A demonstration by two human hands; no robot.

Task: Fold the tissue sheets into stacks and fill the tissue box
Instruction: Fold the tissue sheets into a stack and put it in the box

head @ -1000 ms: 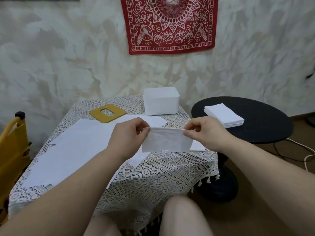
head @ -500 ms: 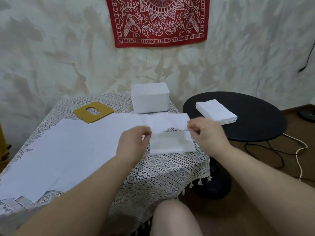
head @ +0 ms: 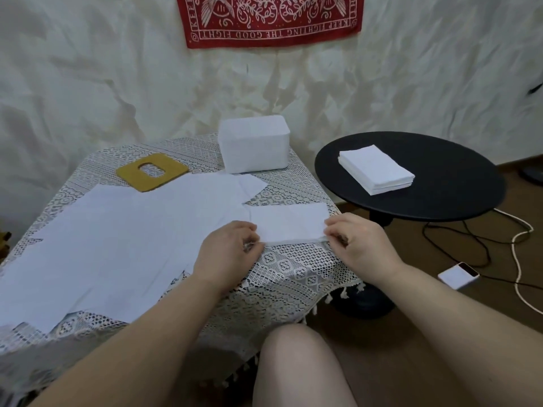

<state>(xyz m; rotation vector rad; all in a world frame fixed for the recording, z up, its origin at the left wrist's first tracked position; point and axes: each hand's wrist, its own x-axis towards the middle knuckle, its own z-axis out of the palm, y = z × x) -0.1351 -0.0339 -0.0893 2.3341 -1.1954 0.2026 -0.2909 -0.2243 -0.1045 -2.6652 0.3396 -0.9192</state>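
- Tissue sheet (head: 289, 223), folded into a flat rectangle, lies on the lace-covered tabletop (head: 293, 268) near its right edge, just beside the spread of unfolded sheets (head: 117, 245).
- Left hand (head: 226, 251) pinches the sheet's near left corner, fingers curled on it; right hand (head: 357, 242) pinches the near right corner the same way, so each grip is clamped on the tissue.
- Tissue box (head: 254, 148) stands at the back of the tabletop, its yellow lid (head: 151, 176) lying apart to the left; a finished stack (head: 376, 168) sits on the black round table (head: 458, 183).
- Risk: thin paper held only at two corners may tear or stretch if the hands pull apart.
- Risk: the fold's layers could slip out of line when lifted, giving a crooked stack.
- Risk: the left hand rests on the loose sheets and may drag or crease them.
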